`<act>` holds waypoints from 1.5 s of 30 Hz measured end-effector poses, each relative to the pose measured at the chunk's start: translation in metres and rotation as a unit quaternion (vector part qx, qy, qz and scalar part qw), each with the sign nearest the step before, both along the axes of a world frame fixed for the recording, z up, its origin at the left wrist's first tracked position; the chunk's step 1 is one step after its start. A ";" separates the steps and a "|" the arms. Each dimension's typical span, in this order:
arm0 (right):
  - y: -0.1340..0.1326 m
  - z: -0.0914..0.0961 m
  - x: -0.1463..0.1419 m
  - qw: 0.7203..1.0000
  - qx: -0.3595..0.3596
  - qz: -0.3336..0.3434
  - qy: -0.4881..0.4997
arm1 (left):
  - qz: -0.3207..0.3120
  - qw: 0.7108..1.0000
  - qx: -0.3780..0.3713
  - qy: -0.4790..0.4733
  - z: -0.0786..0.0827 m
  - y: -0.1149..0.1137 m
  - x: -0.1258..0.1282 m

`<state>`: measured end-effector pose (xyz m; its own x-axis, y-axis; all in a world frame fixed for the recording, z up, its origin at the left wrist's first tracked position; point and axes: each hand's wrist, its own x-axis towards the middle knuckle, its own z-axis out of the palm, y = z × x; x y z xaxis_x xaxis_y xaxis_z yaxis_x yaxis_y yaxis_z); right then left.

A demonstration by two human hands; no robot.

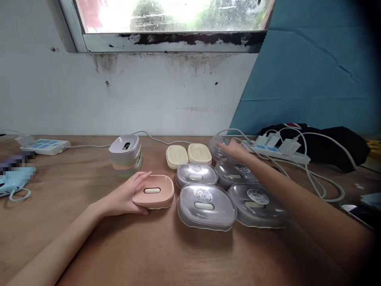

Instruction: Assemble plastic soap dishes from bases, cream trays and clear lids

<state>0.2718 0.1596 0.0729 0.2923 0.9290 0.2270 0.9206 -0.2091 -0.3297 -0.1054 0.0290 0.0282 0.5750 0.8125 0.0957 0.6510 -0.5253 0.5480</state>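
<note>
My left hand (pixel 135 195) is wrapped round the left side of a pink rounded plastic box (pixel 159 186) on the table, with a pale piece showing in its top slot. Reaching to the back, my right hand (pixel 233 149) has its fingers closed on a clear plastic cover (pixel 217 145); its fingertips are partly blurred. Between the hands stand several grey, clear-covered boxes with round stickers, the nearest a large box (pixel 205 216). Behind them are two cream rounded pieces, a left one (pixel 177 155) and a right one (pixel 199 153).
A stack of pastel slotted lids (pixel 125 145) stands at back left. White power strips lie on either side, a left one (pixel 50 147) and a right one (pixel 274 151), with looping cables. Black cloth (pixel 330 143) lies at the back right, below a blue sheet (pixel 306 79).
</note>
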 end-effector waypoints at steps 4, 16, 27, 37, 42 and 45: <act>-0.016 0.016 -0.008 0.999 0.007 -0.032 0.004 | -0.009 1.000 -0.003 -0.007 -0.003 0.001 0.001; -0.138 0.005 -0.152 0.814 0.076 0.567 -0.102 | 0.009 0.987 0.086 -0.136 0.034 -0.012 -0.014; -0.118 -0.009 -0.163 0.784 0.042 0.607 -0.125 | -0.010 0.999 0.002 -0.041 0.002 0.001 -0.013; -0.115 -0.005 -0.155 0.789 -0.013 0.608 -0.083 | -0.010 0.996 0.007 -0.093 0.003 0.001 -0.002; -0.111 -0.001 -0.156 0.792 -0.090 0.603 -0.041 | -0.007 0.995 -0.005 -0.103 0.003 0.003 -0.003; -0.109 0.002 -0.158 0.791 -0.137 0.597 -0.011 | -0.013 0.993 -0.021 -0.112 0.003 0.004 -0.003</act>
<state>0.1142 0.0505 0.0746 -0.8305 0.5557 -0.0383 0.5214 0.7516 -0.4041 -0.1084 0.0331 0.0309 0.5635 0.8041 0.1893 0.4972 -0.5132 0.6996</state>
